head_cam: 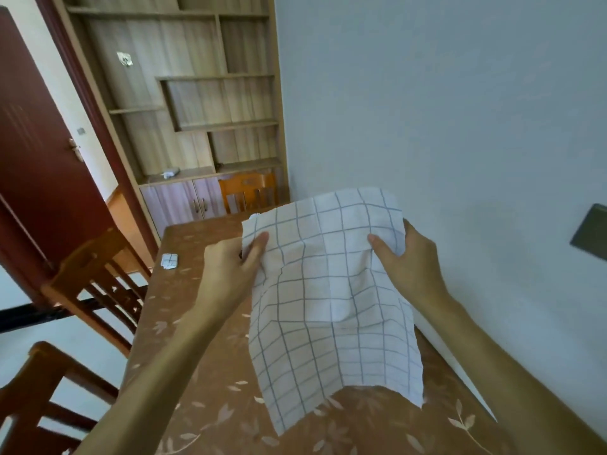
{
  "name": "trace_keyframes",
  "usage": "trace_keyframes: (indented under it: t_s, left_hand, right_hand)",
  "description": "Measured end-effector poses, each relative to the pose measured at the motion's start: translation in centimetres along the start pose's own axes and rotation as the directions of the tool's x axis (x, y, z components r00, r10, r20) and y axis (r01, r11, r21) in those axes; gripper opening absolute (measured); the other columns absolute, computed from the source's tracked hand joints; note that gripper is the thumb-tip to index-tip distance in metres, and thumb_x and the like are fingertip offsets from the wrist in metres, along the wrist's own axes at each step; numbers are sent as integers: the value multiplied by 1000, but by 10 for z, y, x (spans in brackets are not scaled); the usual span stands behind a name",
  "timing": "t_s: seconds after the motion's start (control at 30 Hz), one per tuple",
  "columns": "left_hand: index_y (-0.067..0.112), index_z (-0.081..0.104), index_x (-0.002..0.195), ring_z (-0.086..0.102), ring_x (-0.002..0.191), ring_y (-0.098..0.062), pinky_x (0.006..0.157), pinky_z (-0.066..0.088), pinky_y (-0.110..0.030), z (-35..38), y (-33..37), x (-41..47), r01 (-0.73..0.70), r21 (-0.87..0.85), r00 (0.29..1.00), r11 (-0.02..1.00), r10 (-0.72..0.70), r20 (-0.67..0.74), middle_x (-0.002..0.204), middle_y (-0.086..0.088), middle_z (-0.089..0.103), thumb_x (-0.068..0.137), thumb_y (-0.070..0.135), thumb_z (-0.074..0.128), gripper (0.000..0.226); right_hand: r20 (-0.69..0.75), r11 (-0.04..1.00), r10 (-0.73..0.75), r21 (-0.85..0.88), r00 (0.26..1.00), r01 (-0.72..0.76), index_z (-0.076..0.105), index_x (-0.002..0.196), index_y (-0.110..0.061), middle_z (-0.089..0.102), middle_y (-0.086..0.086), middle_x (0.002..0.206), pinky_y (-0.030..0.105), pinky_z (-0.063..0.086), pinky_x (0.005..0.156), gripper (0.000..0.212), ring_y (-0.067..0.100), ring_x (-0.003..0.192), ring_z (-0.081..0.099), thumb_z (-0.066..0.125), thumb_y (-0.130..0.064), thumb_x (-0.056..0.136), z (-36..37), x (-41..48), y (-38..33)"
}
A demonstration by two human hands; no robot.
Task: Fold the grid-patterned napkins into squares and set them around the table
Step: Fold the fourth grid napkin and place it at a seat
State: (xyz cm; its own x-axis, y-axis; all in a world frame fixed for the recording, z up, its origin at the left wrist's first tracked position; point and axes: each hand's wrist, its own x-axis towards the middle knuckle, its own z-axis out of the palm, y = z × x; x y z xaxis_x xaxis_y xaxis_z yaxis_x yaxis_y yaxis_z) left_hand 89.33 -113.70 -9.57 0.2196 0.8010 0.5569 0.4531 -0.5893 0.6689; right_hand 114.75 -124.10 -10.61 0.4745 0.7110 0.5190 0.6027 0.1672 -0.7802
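Left grip and right grip are both up above the desk, with one grid napkin stretched open between them.
Left grip pinches the napkin's upper left edge, thumb on the near face and fingers curled behind the cloth. Right grip pinches the upper right edge the same way, thumb in front and fingers hidden behind.
The napkin is unfolded. Its top strip stands a little above both grips and the rest hangs below them, creased through the middle. The lower edge is close over the desk — cannot tell if it touches.
A small folded napkin lies flat on the desk, left of the left grip and slightly beyond it, near the desk's left edge and well apart from the held one.
Two wooden chairs sit left of the left grip along that side: a nearer chair and a middle chair. A far chair stands beyond both grips at the desk's far end.
The wall is just right of the right grip. The shelf unit is beyond the far chair and the dark red door is far left.
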Motion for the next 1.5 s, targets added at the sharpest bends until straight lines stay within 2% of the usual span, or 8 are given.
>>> trace_keyframes:
  t_s: [0.33,0.43,0.57,0.7,0.9,1.03,1.27,1.5]
  left_hand:
    - [6,46,58,31,50,-14,51,28,-31,-3,34,-30,-49,-28,995,998,52,86,49,0,40,99,22,54,45]
    - [14,37,52,36,46,-14,48,30,-33,-7,45,-41,-23,-76,992,997,32,120,45,3,37,104,30,48,55]
    - [-4,48,61,65,55,-37,54,54,-46,-16,41,-46,152,-202,980,968,-122,155,57,-23,61,106,38,37,62]
    - [-4,65,85,71,61,-20,54,62,-38,-25,29,-43,281,-256,950,925,-231,210,77,-15,72,106,26,40,44]
    - [24,67,113,68,92,-12,80,63,-40,-24,18,-43,252,-219,949,943,-197,247,102,8,72,98,20,54,20]
    - [42,50,127,55,59,-19,55,51,-35,-29,21,-48,166,-266,967,950,-105,230,75,0,66,97,14,52,41]
    - [33,68,122,64,74,4,63,43,-3,-44,22,-36,-124,-77,971,989,137,198,107,26,63,91,25,70,32]
    - [19,79,95,64,84,7,72,52,-14,-57,10,-1,-98,-141,994,985,90,-61,89,14,73,94,17,64,15]
  right_hand:
    - [90,988,-132,-72,987,139,60,120,-19,66,-5,98,10,44,71,42,11,85,61,76,-13,81,47,-47,-60]
    - [107,978,-149,-133,983,163,52,125,-32,65,-8,101,25,53,73,47,11,89,62,73,-23,84,56,-59,-66]
    - [61,986,-115,-112,991,122,51,125,-30,52,-18,71,17,43,62,37,1,65,52,65,-28,91,55,-58,-74]
    - [7,984,-108,-139,994,108,57,126,-27,45,-16,59,20,41,58,30,3,56,47,56,-28,96,48,-52,-78]
    - [-44,958,-143,-256,989,127,72,106,-22,48,-17,57,20,33,52,22,7,55,49,57,-35,97,59,-51,-88]
    - [28,909,-179,-377,983,177,71,103,-28,58,-11,63,26,44,54,17,17,62,58,61,-38,93,67,-54,-92]
    - [93,891,-192,-400,977,213,71,101,-27,45,-18,55,22,35,51,20,10,60,51,60,-42,93,75,-42,-102]
    - [171,979,-82,-173,982,112,66,94,-35,58,-17,63,21,41,55,24,2,59,53,80,-42,76,71,-44,-102]
